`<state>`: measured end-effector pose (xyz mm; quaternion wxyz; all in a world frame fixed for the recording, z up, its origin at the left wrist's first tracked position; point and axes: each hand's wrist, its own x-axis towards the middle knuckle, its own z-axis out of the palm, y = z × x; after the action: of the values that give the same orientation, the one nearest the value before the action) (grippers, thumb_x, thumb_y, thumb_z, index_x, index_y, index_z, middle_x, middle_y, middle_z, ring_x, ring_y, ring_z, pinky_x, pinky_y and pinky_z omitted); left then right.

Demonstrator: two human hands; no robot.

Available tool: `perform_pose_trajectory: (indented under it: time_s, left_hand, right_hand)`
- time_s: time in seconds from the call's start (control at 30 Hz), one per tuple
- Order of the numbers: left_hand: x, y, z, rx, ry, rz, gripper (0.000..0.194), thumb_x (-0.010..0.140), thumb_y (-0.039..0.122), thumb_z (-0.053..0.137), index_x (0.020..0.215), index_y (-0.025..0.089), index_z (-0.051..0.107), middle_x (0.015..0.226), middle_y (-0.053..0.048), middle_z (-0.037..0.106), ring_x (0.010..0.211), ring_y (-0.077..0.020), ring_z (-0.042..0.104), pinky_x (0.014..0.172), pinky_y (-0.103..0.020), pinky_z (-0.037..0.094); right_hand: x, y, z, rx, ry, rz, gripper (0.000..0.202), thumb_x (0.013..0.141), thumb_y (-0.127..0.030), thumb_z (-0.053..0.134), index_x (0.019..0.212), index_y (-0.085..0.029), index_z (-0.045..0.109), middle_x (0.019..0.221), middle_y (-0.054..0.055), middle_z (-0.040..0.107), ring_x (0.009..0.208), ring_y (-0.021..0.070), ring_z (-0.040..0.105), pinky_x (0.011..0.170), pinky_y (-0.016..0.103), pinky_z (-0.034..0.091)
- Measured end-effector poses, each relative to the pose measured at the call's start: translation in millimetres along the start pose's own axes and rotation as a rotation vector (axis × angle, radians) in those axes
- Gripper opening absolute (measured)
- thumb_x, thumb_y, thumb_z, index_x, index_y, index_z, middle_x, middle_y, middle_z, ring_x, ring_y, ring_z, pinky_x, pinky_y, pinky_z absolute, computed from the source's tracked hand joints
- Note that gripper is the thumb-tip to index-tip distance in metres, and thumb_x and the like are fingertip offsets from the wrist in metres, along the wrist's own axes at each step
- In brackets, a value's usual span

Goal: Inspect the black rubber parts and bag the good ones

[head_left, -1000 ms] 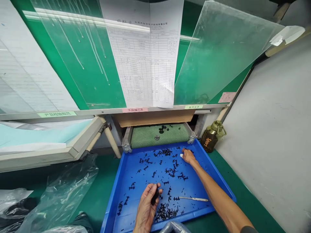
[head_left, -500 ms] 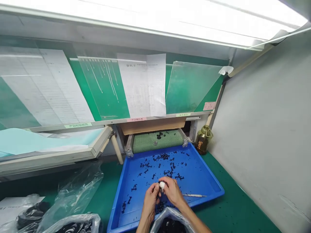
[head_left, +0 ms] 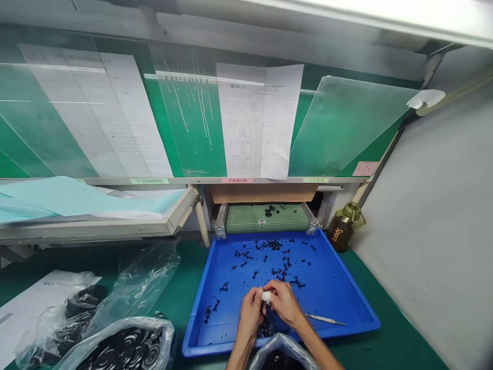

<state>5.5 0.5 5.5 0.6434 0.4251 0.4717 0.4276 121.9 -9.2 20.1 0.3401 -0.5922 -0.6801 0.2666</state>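
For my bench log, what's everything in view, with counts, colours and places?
Tray: one, blue, centre
Bits: many, black, in tray
Tool: one, pale, in tray
Belt: one, green, behind tray
Cardboard: one, brown, above belt
Bottle: one, olive, right of tray
Bags: several, clear, left, front
Rings: many, black, in left bag
Papers: several, white, board, table
Labels: several, green and pink, along board
Board: one, green, back
Shelf: one, off-white, left
Sheet: one, blue, on shelf
Table: one, green, under tray
Lamp: one, white, overhead
Wrap: one, white, over tray
Left hand: one, bare, over tray
Right hand: one, bare, alongside
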Motion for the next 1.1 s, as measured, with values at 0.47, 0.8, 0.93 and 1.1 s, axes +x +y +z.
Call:
perform_pose_trajectory:
  time_s: [0.47, 0.8, 0.93, 1.1]
  left_hand:
    - [3.1, 3.5, -10.4, -0.398, 0.203, -0.059, 0.048, 0.073, 0.054, 0.063, 0.1, 0.015, 0.059, 0.056, 0.004, 0.053, 0.043, -0.0076, 0.046, 0.039, -0.018, 0.033]
    - [4.9, 16.9, -14.4, -0.575, 0.318, -0.135, 0.034, 0.063, 0.022, 0.079, 0.092, 0.016, 0.061, 0.094, -0.007, 0.067, 0.075, -0.014, 0.065, 0.049, -0.017, 0.045]
    - [4.6, 11.9, -8.7, -0.42, 0.172, -0.025, 0.04, 0.065, 0.047, 0.072, 0.086, 0.015, 0.062, 0.069, 0.0, 0.062, 0.052, -0.0094, 0.055, 0.034, -0.016, 0.031]
    - [2.7, 3.8, -3.1, -0.214, 0.034, 0.011, 0.044, 0.061, 0.057, 0.069, 0.073, 0.017, 0.055, 0.051, 0.004, 0.054, 0.038, -0.0063, 0.042, 0.03, -0.014, 0.02]
  right_hand:
    - [185.8, 1.5, -50.9, -0.234, 0.29, -0.089, 0.028, 0.081, -0.013, 0.039, 0.101, -0.017, 0.059, 0.098, 0.008, 0.052, 0.077, 0.0172, 0.051, 0.069, 0.026, 0.038]
    - [134.6, -15.8, -41.6, -0.076, 0.112, -0.048, 0.026, 0.077, -0.004, 0.033, 0.089, -0.017, 0.052, 0.068, 0.0, 0.057, 0.055, 0.0113, 0.051, 0.053, 0.02, 0.037]
    - [73.7, -18.7, -24.0, 0.041, -0.102, -0.014, 0.025, 0.072, -0.004, 0.034, 0.079, -0.018, 0.054, 0.049, -0.006, 0.053, 0.04, 0.0084, 0.051, 0.043, 0.015, 0.036]
    - [17.9, -18.6, -6.9, 0.084, -0.115, 0.026, 0.025, 0.078, -0.013, 0.034, 0.08, -0.016, 0.059, 0.06, -0.002, 0.059, 0.045, 0.009, 0.053, 0.045, 0.018, 0.039]
